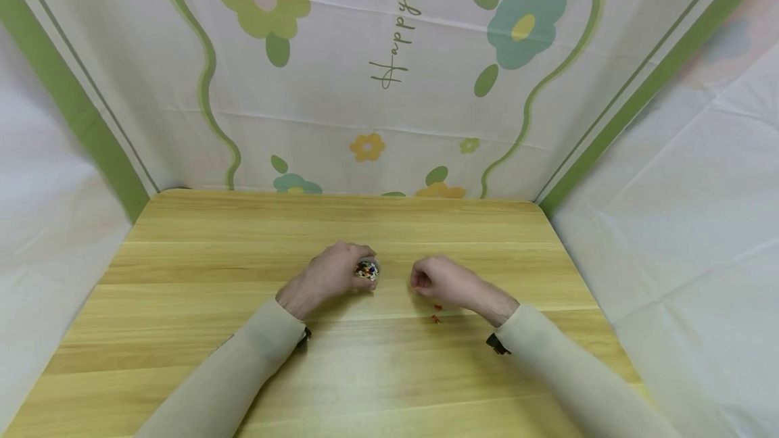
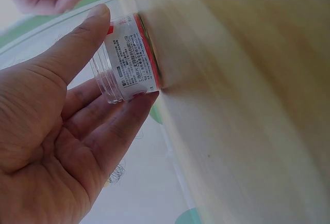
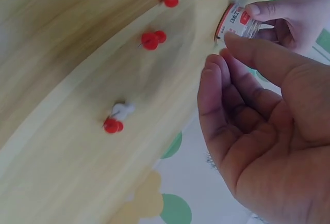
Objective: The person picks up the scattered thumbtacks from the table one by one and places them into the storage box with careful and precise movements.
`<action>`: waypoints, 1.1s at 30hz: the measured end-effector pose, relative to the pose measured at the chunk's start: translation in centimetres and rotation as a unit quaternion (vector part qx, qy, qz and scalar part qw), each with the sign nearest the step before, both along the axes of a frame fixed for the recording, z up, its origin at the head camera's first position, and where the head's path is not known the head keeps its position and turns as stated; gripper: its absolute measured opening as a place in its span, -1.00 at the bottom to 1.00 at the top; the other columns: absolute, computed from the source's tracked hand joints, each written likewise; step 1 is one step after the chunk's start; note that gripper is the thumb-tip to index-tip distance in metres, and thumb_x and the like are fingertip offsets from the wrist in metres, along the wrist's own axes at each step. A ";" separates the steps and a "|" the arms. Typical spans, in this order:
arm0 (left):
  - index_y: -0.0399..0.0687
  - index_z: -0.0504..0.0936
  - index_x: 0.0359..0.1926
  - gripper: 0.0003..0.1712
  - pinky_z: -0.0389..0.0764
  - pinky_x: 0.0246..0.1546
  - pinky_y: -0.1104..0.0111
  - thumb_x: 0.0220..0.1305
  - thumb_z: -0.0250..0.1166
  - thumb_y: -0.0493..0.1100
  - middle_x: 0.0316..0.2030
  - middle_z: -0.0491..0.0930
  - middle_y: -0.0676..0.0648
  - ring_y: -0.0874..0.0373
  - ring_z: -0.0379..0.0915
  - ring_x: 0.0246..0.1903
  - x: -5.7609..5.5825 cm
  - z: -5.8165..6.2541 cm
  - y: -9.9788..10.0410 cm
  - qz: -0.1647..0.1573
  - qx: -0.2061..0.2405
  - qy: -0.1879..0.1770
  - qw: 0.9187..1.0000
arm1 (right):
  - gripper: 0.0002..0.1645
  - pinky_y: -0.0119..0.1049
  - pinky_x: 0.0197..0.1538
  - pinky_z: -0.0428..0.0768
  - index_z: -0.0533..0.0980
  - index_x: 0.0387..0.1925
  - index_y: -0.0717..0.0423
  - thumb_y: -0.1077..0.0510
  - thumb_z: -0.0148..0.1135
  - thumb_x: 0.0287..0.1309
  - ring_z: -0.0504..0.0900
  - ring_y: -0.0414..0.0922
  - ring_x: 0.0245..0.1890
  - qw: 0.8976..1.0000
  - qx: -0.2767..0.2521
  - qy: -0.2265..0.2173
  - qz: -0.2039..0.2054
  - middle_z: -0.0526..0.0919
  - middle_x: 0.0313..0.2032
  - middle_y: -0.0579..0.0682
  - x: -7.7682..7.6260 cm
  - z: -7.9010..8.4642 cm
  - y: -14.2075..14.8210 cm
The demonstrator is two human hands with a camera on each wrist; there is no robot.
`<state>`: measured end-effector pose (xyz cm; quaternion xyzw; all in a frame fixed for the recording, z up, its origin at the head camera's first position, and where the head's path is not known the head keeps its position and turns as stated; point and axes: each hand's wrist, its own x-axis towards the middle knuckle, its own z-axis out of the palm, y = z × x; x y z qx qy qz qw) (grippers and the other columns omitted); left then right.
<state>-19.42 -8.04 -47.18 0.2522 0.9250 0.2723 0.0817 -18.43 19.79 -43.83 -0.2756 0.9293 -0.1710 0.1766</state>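
My left hand (image 1: 333,274) holds a small clear round jar (image 2: 131,53) upright on the table, thumb on one side and fingers on the other. The jar has a white label with a red band at its base. From above, its mouth shows many multicoloured push pins (image 1: 367,270). To the right of the jar, my right hand (image 1: 447,280) is held just over the table, fingers loosely bent; I see nothing between thumb and fingertips. Near it lie red push pins (image 3: 150,40) and a white push pin (image 3: 121,110) beside another red one (image 3: 112,125).
The wooden table (image 1: 182,276) has its far edge against a white cloth (image 1: 341,86) printed with flowers. White cloth walls (image 1: 681,222) stand at both sides. Dark wrist straps (image 1: 498,343) show under the sleeves.
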 end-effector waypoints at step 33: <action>-0.13 0.80 0.39 -0.35 0.89 0.19 0.06 0.39 0.76 -0.02 0.21 0.90 -0.14 -0.02 0.83 0.15 0.1 0.1 0.0 0.003 -0.005 -0.005 1.000 | -0.71 -0.35 -0.25 0.52 0.68 -0.34 0.04 0.46 0.50 0.39 0.50 -0.24 -0.36 0.997 0.063 0.029 0.029 0.65 -0.39 -0.17 1.6 -0.5 0.9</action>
